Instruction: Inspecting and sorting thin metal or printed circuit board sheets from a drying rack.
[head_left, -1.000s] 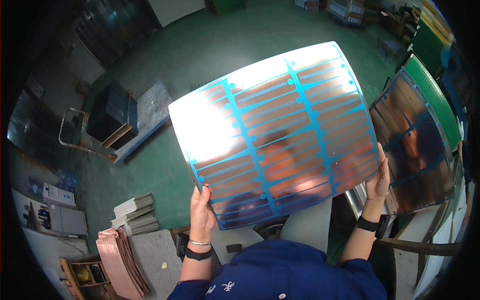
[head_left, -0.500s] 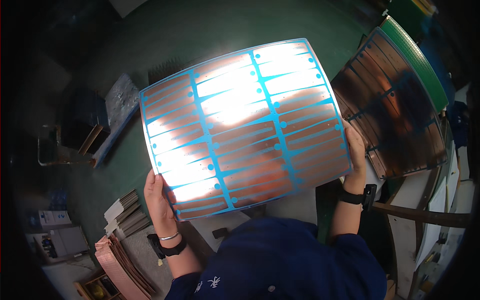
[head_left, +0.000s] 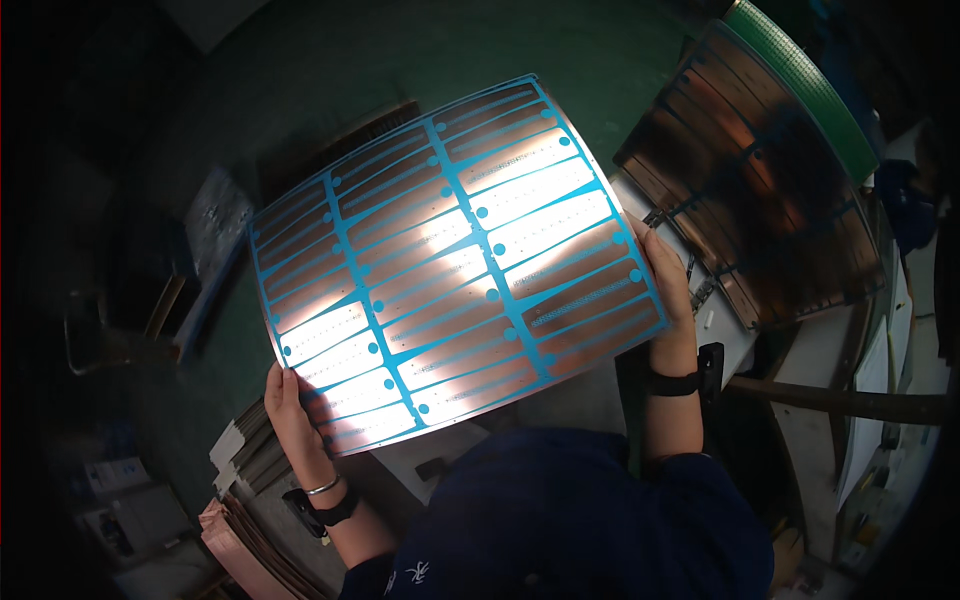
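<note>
A copper-coloured circuit board panel (head_left: 415,215) with blue lines and dots fills the middle of the view, raised before me and tilted. Bright glare lies in bands across its face. My left hand (head_left: 293,415) grips its lower left edge, thumb on the front. On the right edge my right hand (head_left: 664,272) is closed, its other fingers partly behind the panel. Beyond my right hand leans a second copper panel (head_left: 745,190) with dark grid lines, apart from the one I hold.
A green panel (head_left: 800,75) stands behind the leaning one at right. Lower left hold a stack of grey sheets (head_left: 250,440) and upright pinkish copper sheets (head_left: 240,550). A flat trolley (head_left: 212,240) with a dark box (head_left: 150,290) stands at far left. A brown bar (head_left: 830,398) crosses at right.
The held panel has shifted left in view and tilted, so the glare has moved over its face. Both hands have kept their grip and moved left with it.
</note>
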